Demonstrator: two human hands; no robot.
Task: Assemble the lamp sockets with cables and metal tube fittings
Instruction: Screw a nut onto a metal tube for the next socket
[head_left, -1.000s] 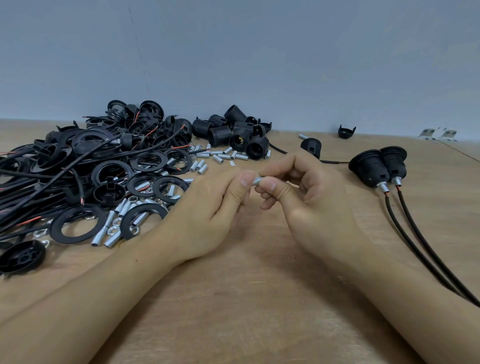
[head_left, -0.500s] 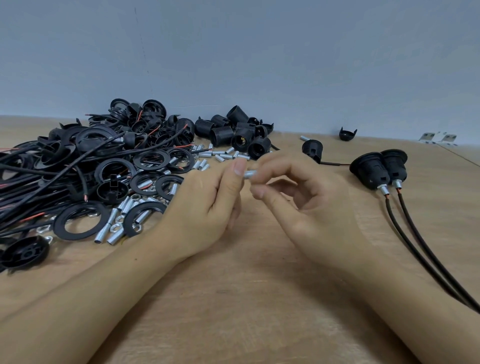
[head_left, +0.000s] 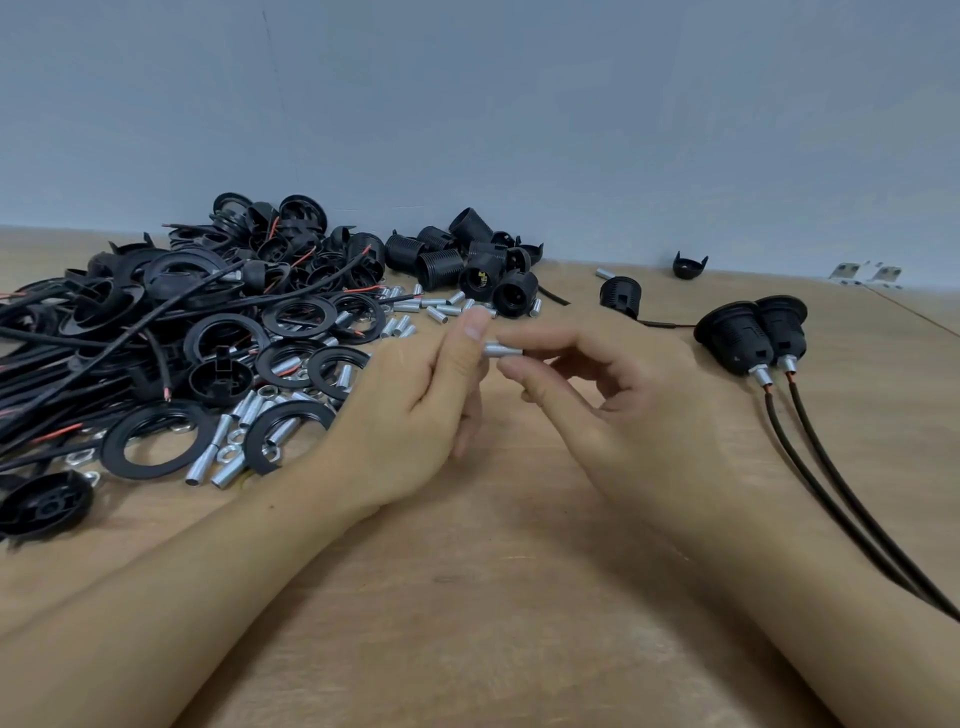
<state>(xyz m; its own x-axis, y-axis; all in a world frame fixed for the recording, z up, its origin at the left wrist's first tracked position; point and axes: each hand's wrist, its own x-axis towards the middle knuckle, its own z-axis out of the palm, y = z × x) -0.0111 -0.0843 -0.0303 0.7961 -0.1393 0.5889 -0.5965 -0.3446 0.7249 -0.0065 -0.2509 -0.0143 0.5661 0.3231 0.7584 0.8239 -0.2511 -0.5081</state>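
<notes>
Metal tube fitting (head_left: 502, 349): above the tabletop (head_left: 493, 597) at centre, held level between both hands.
Left hand (head_left: 415, 415): thumb and fingers pinch the tube's left end.
Right hand (head_left: 613, 400): fingertips close on its right end.
Handling: likely light, rigid and smooth, so slippery; best gripped at the ends, bore kept free.
Containers: none; loose tubes (head_left: 223, 457), socket rings (head_left: 150, 441) and cables (head_left: 104, 353) lie heaped at left.
Finished sockets (head_left: 748, 332): at right, cables attached.
</notes>
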